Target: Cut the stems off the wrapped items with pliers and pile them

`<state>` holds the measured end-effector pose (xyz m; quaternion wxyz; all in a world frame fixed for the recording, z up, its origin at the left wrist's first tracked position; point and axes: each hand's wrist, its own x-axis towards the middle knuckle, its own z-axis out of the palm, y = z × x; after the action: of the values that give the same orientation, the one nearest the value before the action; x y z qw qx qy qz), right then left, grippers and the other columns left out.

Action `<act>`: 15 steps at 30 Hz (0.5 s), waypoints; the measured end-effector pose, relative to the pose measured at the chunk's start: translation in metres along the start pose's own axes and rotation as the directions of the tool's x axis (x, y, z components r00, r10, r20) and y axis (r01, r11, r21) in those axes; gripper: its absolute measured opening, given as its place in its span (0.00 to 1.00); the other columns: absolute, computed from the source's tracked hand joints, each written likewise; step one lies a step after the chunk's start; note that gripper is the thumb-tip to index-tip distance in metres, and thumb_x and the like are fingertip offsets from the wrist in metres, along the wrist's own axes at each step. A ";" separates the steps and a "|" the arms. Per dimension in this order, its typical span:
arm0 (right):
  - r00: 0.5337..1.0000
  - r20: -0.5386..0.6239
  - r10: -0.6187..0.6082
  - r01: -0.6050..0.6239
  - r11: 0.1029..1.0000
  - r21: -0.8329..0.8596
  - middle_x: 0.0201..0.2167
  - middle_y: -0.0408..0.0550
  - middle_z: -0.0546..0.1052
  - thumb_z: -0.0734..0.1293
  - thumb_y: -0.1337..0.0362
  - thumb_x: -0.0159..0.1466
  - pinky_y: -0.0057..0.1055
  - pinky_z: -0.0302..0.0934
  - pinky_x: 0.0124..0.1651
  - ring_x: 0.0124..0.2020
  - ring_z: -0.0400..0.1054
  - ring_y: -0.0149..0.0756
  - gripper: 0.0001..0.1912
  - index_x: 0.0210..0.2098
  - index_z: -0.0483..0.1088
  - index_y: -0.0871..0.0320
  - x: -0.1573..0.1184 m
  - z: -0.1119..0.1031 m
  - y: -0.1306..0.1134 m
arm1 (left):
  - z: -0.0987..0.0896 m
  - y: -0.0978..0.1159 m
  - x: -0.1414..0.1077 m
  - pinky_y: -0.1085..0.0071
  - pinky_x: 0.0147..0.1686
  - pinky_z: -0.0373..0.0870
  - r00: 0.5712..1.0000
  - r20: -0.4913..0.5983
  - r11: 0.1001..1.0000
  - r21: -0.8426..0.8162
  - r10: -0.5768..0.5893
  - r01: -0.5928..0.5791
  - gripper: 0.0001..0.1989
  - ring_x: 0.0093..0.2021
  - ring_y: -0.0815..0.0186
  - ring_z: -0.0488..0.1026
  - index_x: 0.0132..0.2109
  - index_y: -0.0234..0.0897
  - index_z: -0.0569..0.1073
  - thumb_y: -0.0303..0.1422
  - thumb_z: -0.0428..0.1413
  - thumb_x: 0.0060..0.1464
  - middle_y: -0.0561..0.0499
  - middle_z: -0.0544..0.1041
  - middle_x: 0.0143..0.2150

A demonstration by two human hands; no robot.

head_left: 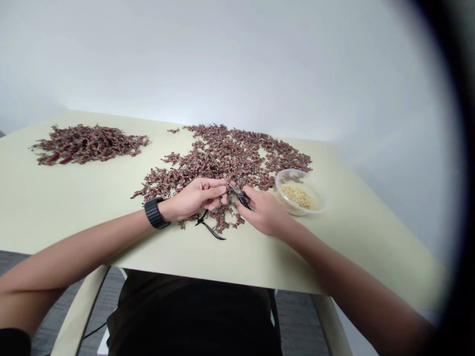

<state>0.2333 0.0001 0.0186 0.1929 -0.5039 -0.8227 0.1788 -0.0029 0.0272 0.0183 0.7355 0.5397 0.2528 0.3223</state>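
Note:
My left hand [196, 198], with a black strap watch [156, 213] on its wrist, has its fingers closed on a small reddish-brown piece, which they mostly hide. My right hand [263, 212] grips small black-handled snips [240, 195], their metal tips touching the left fingertips. Both hands hover over a wide, scattered spread of reddish-brown dried pieces [226, 153]. A thin black curved tool or cord [208, 228] lies on the table just below my hands. A clear plastic bowl [297, 192] holding pale grains [296, 196] stands just beyond my right hand.
A second, denser heap of reddish-brown pieces [87, 144] lies at the far left of the pale green table [55, 207]. The table's near edge runs across my lap, and its right edge slants away. A white wall stands behind; a grey floor shows below.

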 end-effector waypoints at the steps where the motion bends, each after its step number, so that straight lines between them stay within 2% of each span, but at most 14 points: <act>1: 1.000 0.007 -0.001 0.001 1.000 0.001 0.23 0.39 0.69 0.63 0.55 0.69 0.32 0.44 0.29 0.23 0.58 0.32 0.14 0.31 0.56 0.54 0.000 0.000 0.000 | 0.000 0.000 0.000 0.77 0.23 0.56 1.000 0.001 1.000 -0.002 -0.001 0.001 0.15 0.24 0.77 0.61 0.51 0.32 0.78 0.38 0.60 0.64 0.50 0.75 0.35; 5: 1.000 0.028 0.013 -0.014 0.999 0.031 0.24 0.40 0.70 0.63 0.55 0.69 0.32 0.45 0.30 0.24 0.59 0.32 0.13 0.32 0.59 0.54 -0.001 -0.001 0.000 | -0.001 0.000 0.000 0.77 0.24 0.57 1.000 0.004 0.998 0.060 0.016 -0.016 0.16 0.24 0.76 0.60 0.52 0.33 0.79 0.40 0.59 0.65 0.50 0.75 0.36; 7: 0.998 0.055 0.033 -0.038 0.995 0.089 0.24 0.40 0.70 0.62 0.55 0.70 0.32 0.46 0.31 0.25 0.59 0.32 0.13 0.31 0.60 0.54 -0.001 0.000 -0.001 | 0.001 0.000 -0.001 0.76 0.25 0.59 0.999 0.004 0.981 0.187 0.046 -0.046 0.17 0.24 0.76 0.61 0.52 0.32 0.79 0.41 0.58 0.66 0.49 0.76 0.37; 9: 0.995 0.095 0.043 -0.061 0.979 0.196 0.24 0.40 0.70 0.62 0.56 0.70 0.32 0.47 0.31 0.26 0.60 0.32 0.14 0.30 0.60 0.55 -0.001 0.001 -0.003 | 0.002 -0.002 -0.003 0.75 0.27 0.61 0.995 -0.008 0.925 0.369 0.097 -0.087 0.20 0.25 0.74 0.62 0.55 0.31 0.78 0.42 0.56 0.67 0.48 0.76 0.36; 11: 0.987 0.152 0.051 -0.102 0.932 0.348 0.24 0.40 0.66 0.61 0.56 0.70 0.31 0.48 0.30 0.27 0.58 0.32 0.15 0.28 0.59 0.55 -0.002 0.001 -0.006 | 0.002 -0.004 -0.005 0.75 0.29 0.64 0.982 -0.030 0.801 0.583 0.188 -0.136 0.23 0.26 0.72 0.65 0.62 0.32 0.74 0.42 0.54 0.68 0.49 0.77 0.35; 12: 0.976 0.208 0.062 -0.150 0.887 0.437 0.24 0.39 0.63 0.61 0.56 0.69 0.30 0.47 0.29 0.26 0.56 0.31 0.16 0.28 0.57 0.55 -0.002 0.001 -0.007 | 0.000 -0.005 -0.006 0.74 0.32 0.66 0.968 -0.026 0.707 0.688 0.251 -0.165 0.24 0.27 0.71 0.66 0.65 0.33 0.71 0.40 0.54 0.68 0.49 0.77 0.36; 13: 0.955 0.288 0.075 -0.224 0.821 0.525 0.23 0.39 0.60 0.61 0.55 0.69 0.29 0.45 0.26 0.24 0.52 0.30 0.16 0.27 0.56 0.55 -0.003 0.000 -0.009 | -0.002 -0.006 -0.007 0.74 0.34 0.67 0.950 -0.002 0.595 0.780 0.311 -0.193 0.26 0.29 0.69 0.68 0.69 0.35 0.68 0.39 0.53 0.68 0.49 0.78 0.37; 15: 0.867 0.494 0.066 -0.418 0.635 0.649 0.23 0.37 0.53 0.60 0.53 0.69 0.28 0.37 0.22 0.22 0.44 0.29 0.17 0.28 0.56 0.54 -0.003 -0.004 -0.010 | -0.008 -0.007 -0.009 0.73 0.39 0.68 0.921 0.100 0.370 0.896 0.376 -0.248 0.28 0.34 0.66 0.71 0.72 0.38 0.64 0.35 0.52 0.68 0.46 0.79 0.41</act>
<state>0.2291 -0.0066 0.0265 0.1691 -0.4389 -0.6223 0.6257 -0.0132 0.0246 0.0097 0.2453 0.8624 0.3217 0.3041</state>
